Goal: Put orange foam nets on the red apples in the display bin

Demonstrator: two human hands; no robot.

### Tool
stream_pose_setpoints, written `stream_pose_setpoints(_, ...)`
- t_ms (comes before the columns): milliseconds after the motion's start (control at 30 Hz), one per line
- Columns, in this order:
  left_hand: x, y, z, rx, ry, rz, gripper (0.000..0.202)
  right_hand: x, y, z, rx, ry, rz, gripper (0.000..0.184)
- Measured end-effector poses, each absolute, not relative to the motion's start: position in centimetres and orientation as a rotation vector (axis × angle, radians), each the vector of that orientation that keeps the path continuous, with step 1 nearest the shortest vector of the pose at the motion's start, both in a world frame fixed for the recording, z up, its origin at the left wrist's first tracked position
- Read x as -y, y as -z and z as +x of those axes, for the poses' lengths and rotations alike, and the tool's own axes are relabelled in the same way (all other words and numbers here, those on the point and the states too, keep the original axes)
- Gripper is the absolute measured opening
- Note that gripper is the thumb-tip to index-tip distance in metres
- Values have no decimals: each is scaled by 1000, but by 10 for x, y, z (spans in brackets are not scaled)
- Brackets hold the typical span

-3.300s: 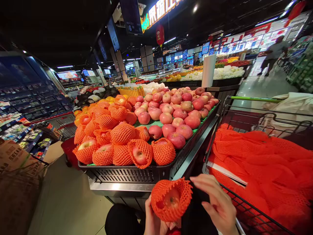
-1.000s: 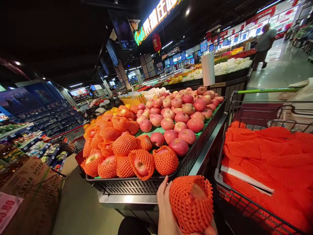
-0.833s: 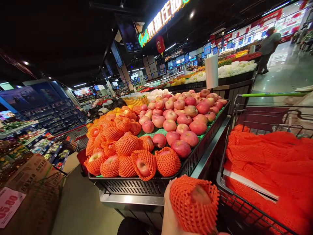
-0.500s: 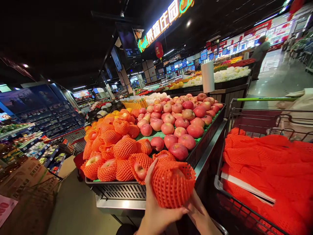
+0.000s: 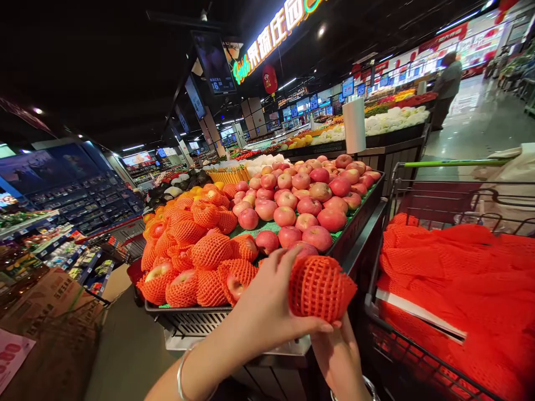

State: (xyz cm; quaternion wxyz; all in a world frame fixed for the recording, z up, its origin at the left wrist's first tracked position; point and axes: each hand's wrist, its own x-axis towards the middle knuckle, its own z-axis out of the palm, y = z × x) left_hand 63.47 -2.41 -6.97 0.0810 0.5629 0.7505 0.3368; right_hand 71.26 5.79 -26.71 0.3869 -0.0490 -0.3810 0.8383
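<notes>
A rounded orange foam fruit net (image 5: pixel 321 287) is between my two hands at the front edge of the apple display. My left hand (image 5: pixel 271 303) wraps it from the left, thumb below and fingers over the far side. Under its right side is my right hand (image 5: pixel 336 356), with its fingers partly hidden behind the net. The net bulges like one around an apple, but the mesh hides what is inside. Beyond it lie bare red apples (image 5: pixel 286 217). Netted apples (image 5: pixel 211 250) are heaped to the left in the same black tray (image 5: pixel 188 323).
On the right stands a shopping cart (image 5: pixel 401 334) piled with orange foam nets (image 5: pixel 451 267). A roll of plastic bags (image 5: pixel 354 125) rises behind the apples. Cardboard boxes (image 5: pixel 37 312) are at the left. A person (image 5: pixel 448 89) stands in the far aisle.
Both hands and the net have moved right. The net has turned, so its open end no longer shows. My left hand now reaches over its far side.
</notes>
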Motion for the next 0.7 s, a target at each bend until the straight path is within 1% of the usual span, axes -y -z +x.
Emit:
stream_pose_setpoints(67, 9, 60, 633, -2156, -868, 1819, 107, -63, 262, 710, 957, -2076, -170, 73)
stream_pose_setpoints(167, -4, 55, 623, -2092, -807, 2014, 110, -74, 248, 701, 974, -1974, -214, 83)
stream_pose_setpoints(233, -5, 56, 613, -2079, -862, 2114, 107, -84, 235, 693, 1003, -1936, -222, 87)
stream_pose_setpoints(300, -2, 58, 601, -2075, -989, 2176, 99, -96, 219, 684, 1060, -1949, -178, 84)
stream_pose_setpoints(367, 1, 59, 590, -2106, -1126, 2223, 90, -108, 200, 673, 1105, -2041, -47, 80)
stream_pose_setpoints(467, 1, 51, 571, -2207, -1184, 2352, 86, -125, 168, 660, 1121, -2189, 214, 85)
stream_pose_setpoints(533, -2, 38, 554, -2379, -1099, 2392, 83, -133, 152, 658, 1149, -2166, 318, 83)
stream_pose_setpoints(600, -8, 22, 529, -2636, -954, 2294, 82, -142, 150, 667, 1161, -2066, 328, 76)
stream_pose_setpoints(700, -15, 2, 480, -2920, -528, 1928, 87, -168, 178, 699, 1098, -1853, 134, 57)
